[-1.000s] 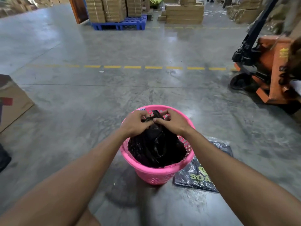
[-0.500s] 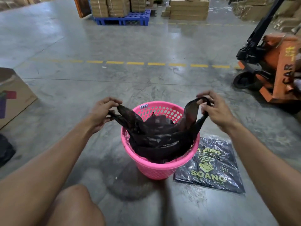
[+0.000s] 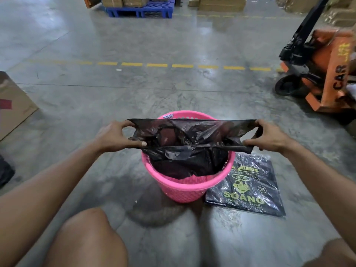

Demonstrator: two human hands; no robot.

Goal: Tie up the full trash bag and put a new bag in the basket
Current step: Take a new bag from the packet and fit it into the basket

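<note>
A pink plastic basket (image 3: 185,191) stands on the concrete floor in front of me. A full black trash bag (image 3: 188,151) sits inside it, its mouth stretched wide and taut above the rim. My left hand (image 3: 113,136) grips the bag's left handle. My right hand (image 3: 269,136) grips the right handle. Both hands hover just above the basket, one on each side. A flat pack of new black bags (image 3: 248,187) with green print lies on the floor, touching the basket's right side.
An orange pallet jack (image 3: 323,74) stands at the right. A cardboard box (image 3: 13,105) sits at the left edge, with a dark object (image 3: 4,173) below it. A blue pallet (image 3: 142,9) with cartons is far back. My knees show at the bottom.
My hands went from bunched together on top of the bag to far apart, pulling its two handles outward until the bag's mouth is stretched flat. The view has tilted down.
</note>
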